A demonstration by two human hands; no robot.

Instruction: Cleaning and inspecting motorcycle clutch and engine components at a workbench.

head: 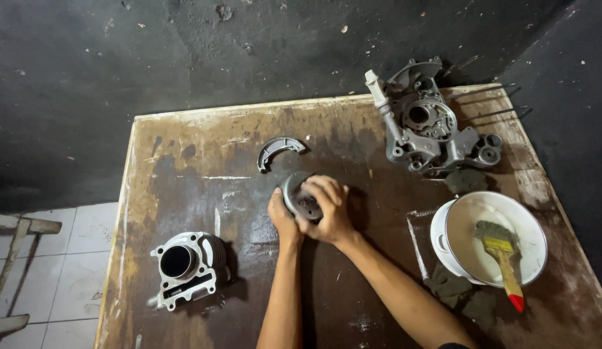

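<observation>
Both my hands grip a round grey metal part (pixel 298 196) near the middle of a stained wooden table (pixel 197 148). My left hand (pixel 282 218) holds its lower left edge. Over its right side curls my right hand (pixel 331 210), fingers on top. Just beyond the part lies a curved metal shoe (pixel 279 149). An engine cylinder (pixel 186 264) with a dark bore stands at the front left.
A grey engine case (pixel 425 126) sits at the back right, with thin rods (pixel 492 103) beside it. A white bowl (pixel 470 245) at the right holds a wooden-handled brush (pixel 501 252). Dark rags (pixel 457 291) lie by the bowl. Black walls surround the table; tiled floor at left.
</observation>
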